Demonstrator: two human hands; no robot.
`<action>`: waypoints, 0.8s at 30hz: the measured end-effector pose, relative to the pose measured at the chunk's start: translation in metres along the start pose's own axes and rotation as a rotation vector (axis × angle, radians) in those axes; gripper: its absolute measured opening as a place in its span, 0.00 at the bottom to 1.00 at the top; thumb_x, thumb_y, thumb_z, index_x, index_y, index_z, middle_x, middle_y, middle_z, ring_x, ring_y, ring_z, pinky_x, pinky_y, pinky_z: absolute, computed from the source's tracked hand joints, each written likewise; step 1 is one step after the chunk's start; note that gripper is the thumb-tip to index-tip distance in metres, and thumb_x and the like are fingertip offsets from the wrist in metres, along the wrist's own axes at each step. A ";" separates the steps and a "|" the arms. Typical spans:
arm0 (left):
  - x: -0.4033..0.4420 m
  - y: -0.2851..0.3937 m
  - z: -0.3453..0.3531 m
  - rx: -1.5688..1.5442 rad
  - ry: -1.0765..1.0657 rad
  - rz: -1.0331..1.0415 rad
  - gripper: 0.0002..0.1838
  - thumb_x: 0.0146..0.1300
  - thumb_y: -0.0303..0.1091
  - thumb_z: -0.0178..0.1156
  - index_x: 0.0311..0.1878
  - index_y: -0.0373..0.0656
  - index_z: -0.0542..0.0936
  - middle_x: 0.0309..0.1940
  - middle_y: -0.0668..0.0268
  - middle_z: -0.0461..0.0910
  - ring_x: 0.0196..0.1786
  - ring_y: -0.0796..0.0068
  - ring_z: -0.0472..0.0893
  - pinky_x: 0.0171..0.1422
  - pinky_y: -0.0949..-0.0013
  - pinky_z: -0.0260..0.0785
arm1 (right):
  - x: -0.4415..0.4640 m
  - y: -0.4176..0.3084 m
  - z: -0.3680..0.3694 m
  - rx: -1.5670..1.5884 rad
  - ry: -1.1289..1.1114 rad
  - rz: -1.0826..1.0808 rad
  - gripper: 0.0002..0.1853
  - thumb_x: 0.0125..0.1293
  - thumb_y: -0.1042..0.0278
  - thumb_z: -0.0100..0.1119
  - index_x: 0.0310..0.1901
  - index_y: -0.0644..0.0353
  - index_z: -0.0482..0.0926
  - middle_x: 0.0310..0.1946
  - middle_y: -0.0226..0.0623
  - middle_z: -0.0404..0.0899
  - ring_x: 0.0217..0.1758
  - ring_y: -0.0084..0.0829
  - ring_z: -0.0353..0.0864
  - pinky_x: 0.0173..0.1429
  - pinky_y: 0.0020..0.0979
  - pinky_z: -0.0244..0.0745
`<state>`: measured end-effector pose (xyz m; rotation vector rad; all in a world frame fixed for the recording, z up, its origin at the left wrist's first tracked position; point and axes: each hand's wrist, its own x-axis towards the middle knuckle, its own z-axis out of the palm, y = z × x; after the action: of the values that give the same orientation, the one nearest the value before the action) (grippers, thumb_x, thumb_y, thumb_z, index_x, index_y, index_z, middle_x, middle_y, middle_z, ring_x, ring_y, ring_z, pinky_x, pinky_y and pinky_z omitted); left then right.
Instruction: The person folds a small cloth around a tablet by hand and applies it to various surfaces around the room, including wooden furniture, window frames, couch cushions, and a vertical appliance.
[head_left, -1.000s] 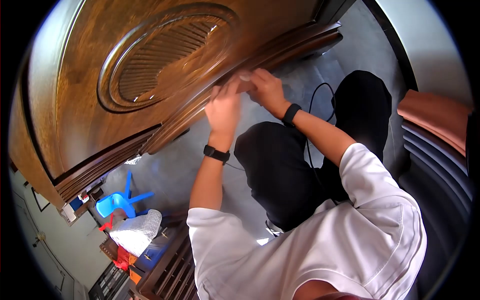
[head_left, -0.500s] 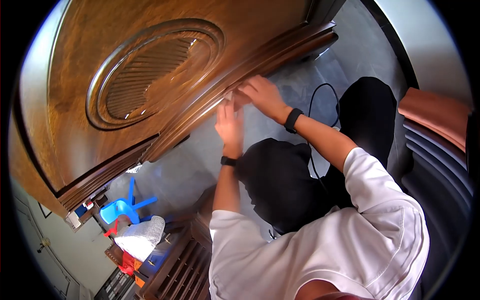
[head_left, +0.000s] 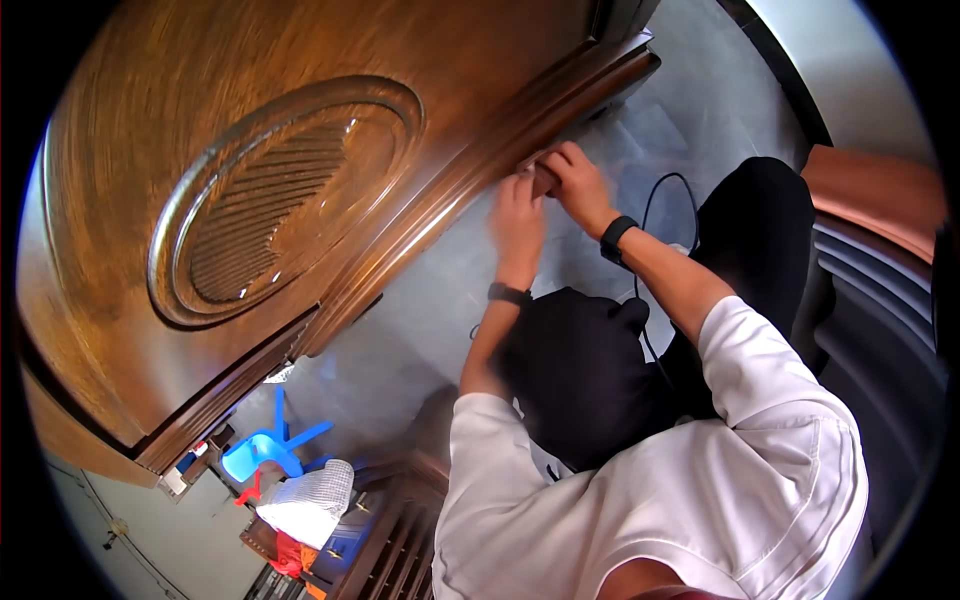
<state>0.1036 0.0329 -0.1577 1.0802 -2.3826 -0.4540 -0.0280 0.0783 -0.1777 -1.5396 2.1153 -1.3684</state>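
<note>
A large brown wooden panel (head_left: 330,60) with a carved oval leans across the upper left, its stepped moulding (head_left: 430,210) running along the lower edge. At that moulding my left hand (head_left: 517,225) and my right hand (head_left: 583,185) meet, fingertips close together. Both sets of fingers are pinched around something small, brownish and partly pale. Fingers cover most of it, so its kind cannot be made out. Blur softens the left hand. Each wrist wears a black band.
On the grey floor (head_left: 400,330) a black cable (head_left: 692,195) loops beside my knee. At the lower left are a blue plastic stool (head_left: 265,455), a whitish mesh cover (head_left: 305,505) and a slatted wooden piece of furniture (head_left: 400,550). Folded grey and orange material (head_left: 870,205) lies at the right.
Both hands have shifted right and slightly up along the moulding, still together. The view has also moved a little, so the panel and stool appear lower.
</note>
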 end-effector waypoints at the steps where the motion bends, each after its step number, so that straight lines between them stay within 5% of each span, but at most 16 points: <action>1: -0.009 -0.003 -0.007 0.027 0.030 -0.022 0.17 0.58 0.28 0.69 0.52 0.47 0.82 0.49 0.65 0.80 0.51 0.58 0.82 0.49 0.60 0.78 | -0.002 -0.007 0.002 0.046 -0.015 -0.017 0.18 0.53 0.80 0.67 0.47 0.56 0.81 0.44 0.39 0.78 0.45 0.47 0.82 0.45 0.38 0.81; 9: 0.010 0.004 -0.039 0.052 0.163 0.008 0.17 0.56 0.24 0.71 0.50 0.43 0.86 0.46 0.63 0.84 0.48 0.58 0.83 0.50 0.60 0.79 | 0.021 -0.035 -0.011 0.066 0.070 -0.146 0.19 0.52 0.78 0.68 0.48 0.54 0.83 0.41 0.35 0.78 0.42 0.42 0.82 0.40 0.38 0.81; 19: 0.091 0.064 0.017 -0.040 0.032 0.333 0.22 0.55 0.23 0.67 0.56 0.41 0.83 0.53 0.60 0.85 0.50 0.57 0.85 0.52 0.60 0.79 | 0.043 0.018 -0.065 -0.084 0.393 0.164 0.23 0.51 0.88 0.59 0.49 0.59 0.82 0.44 0.41 0.79 0.45 0.47 0.82 0.48 0.39 0.80; 24: 0.127 0.110 0.060 0.075 -0.082 0.530 0.22 0.59 0.27 0.60 0.59 0.40 0.79 0.48 0.68 0.83 0.43 0.68 0.83 0.39 0.69 0.80 | 0.054 0.069 -0.083 -0.108 0.564 0.344 0.16 0.59 0.83 0.58 0.49 0.61 0.82 0.45 0.42 0.79 0.46 0.46 0.82 0.49 0.37 0.78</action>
<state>-0.0687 0.0115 -0.1177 0.4262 -2.6434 -0.2219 -0.1478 0.0828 -0.1646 -0.8068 2.6487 -1.7155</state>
